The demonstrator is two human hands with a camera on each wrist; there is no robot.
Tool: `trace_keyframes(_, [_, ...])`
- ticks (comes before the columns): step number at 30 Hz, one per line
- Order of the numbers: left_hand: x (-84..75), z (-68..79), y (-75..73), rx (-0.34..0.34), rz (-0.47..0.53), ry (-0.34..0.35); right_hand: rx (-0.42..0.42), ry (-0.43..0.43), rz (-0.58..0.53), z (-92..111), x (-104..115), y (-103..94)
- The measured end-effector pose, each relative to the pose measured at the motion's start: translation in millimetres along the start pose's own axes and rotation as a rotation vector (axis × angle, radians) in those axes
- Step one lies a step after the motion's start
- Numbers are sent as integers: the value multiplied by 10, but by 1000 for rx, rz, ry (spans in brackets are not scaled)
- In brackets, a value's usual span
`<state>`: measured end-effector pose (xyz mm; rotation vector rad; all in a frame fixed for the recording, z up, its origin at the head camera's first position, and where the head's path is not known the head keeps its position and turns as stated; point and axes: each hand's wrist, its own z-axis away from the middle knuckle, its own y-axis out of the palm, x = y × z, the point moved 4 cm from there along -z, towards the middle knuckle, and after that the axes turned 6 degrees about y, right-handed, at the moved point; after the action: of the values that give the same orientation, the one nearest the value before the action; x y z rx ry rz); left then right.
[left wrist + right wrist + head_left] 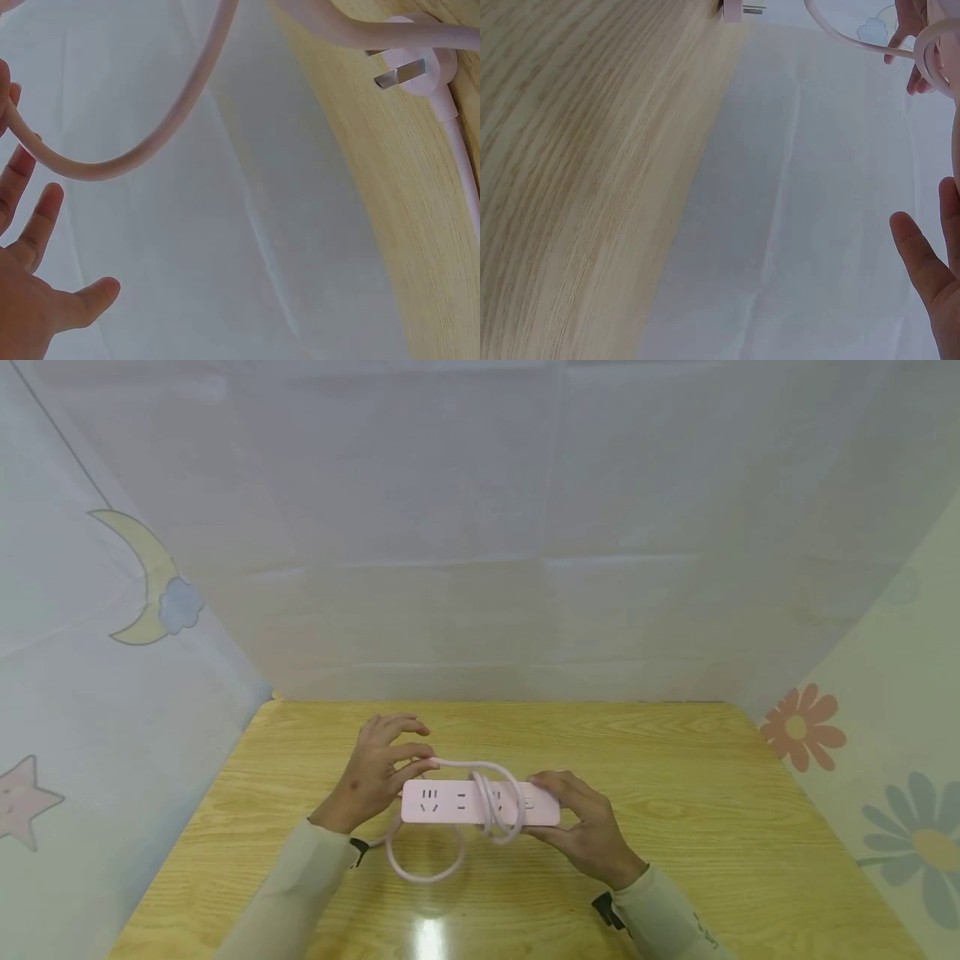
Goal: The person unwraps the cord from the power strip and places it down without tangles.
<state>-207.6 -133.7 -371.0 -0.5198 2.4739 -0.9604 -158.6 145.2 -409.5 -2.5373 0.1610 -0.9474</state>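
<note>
A pink power strip (442, 802) is held above the table, its socket face toward the head camera. My right hand (585, 827) grips its right end, thumb and fingers at opposite long edges. Pink cord (489, 806) loops round the strip's right half. My left hand (382, 768) pinches a stretch of this cord between thumb and index finger, its other fingers spread. Another cord loop (426, 880) hangs below the strip's left half. The left wrist view shows the plug (424, 67) with metal prongs, by the tabletop.
The wooden table (675, 793) has a bright glare spot near its front. Pale cloth walls (480, 568) enclose the back and sides, printed with a moon (150, 577), a star and flowers. Dark straps (606, 910) show at both wrists.
</note>
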Motion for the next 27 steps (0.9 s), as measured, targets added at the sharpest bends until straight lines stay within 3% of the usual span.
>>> trace_keyframes(8, [-54, 29, -60, -8, 20, 21, 2, -4, 6, 3, 11, -2])
trace_keyframes(27, [-159, 61, -188, -111, 49, 112, -1, -1, 26, 21, -2, -12])
